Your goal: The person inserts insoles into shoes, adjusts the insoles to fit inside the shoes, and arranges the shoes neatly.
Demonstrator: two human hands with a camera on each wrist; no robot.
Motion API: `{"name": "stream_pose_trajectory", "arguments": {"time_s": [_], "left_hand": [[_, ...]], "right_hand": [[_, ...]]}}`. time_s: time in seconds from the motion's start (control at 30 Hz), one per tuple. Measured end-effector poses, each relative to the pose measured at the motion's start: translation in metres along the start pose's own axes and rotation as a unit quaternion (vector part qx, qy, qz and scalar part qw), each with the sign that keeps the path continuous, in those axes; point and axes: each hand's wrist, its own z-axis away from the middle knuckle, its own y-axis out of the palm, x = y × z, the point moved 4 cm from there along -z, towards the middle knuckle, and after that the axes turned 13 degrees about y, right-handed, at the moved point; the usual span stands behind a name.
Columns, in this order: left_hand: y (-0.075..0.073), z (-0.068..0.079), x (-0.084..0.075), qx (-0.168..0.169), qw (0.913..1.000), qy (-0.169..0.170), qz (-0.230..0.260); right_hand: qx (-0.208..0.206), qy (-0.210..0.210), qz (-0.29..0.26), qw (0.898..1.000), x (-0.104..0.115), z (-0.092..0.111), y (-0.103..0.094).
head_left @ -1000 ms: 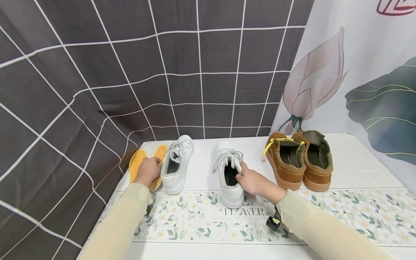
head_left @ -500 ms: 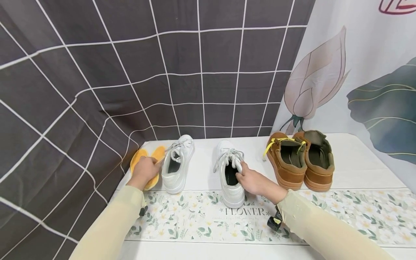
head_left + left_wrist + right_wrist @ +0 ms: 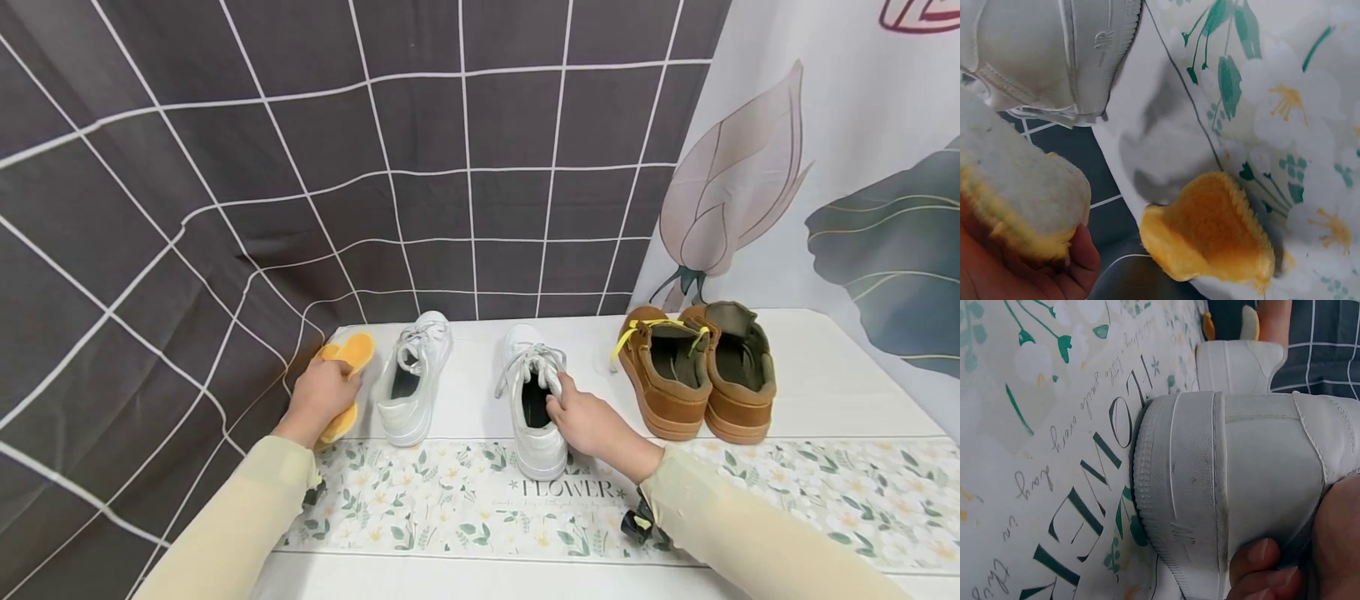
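Observation:
My left hand (image 3: 321,398) pinches a fuzzy yellow insole (image 3: 356,350), whose pale underside faces the left wrist camera. A second yellow insole (image 3: 1210,231) lies below it, its heel end uncovered and much of the rest behind my hand in the head view. Just right of them stands a white sneaker (image 3: 412,383), untouched. My right hand (image 3: 600,425) grips the collar of the other white sneaker (image 3: 538,454) at its right side. That sneaker rests upright on the cloth, laces tied, toe pointing away; its side and heel fill the right wrist view (image 3: 1260,437).
Two brown shoes (image 3: 671,412) with a yellow lace stand side by side at the right. A white cloth with a floral strip (image 3: 442,508) covers the surface. Dark grid-patterned fabric (image 3: 420,200) hangs behind and along the left.
My left hand has drawn back and leftward, lifting one insole off the cloth and tilting it over the other. The right hand and its sneaker have stayed in place.

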Motion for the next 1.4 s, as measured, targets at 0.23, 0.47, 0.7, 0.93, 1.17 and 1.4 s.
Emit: {"name": "stream_pose_trajectory", "arguments": {"time_s": [0.23,0.47,0.7,0.93,1.17,1.4], "left_hand": [[-0.015,0.006,-0.005,-0.023,0.9996,0.016,-0.003],[-0.028,0.010,-0.011,-0.030,0.9991,0.028,-0.005],[-0.040,0.019,-0.020,-0.020,0.9996,0.011,0.015],[-0.048,0.025,-0.033,-0.027,0.9988,0.036,0.023],[-0.055,0.030,-0.052,-0.014,0.9982,0.035,0.046],[-0.059,0.033,-0.075,0.012,0.9957,0.055,0.073]], "right_hand": [[-0.007,-0.006,-0.001,1.000,0.001,0.001,-0.001],[0.000,-0.003,-0.023,1.000,-0.003,-0.001,0.001],[0.011,-0.014,-0.048,0.999,-0.007,0.000,0.004],[0.018,-0.038,-0.054,0.998,-0.008,0.001,0.003],[0.023,-0.038,-0.051,0.998,-0.010,0.001,0.004],[0.025,-0.036,-0.052,0.998,-0.010,0.002,0.004]]}}
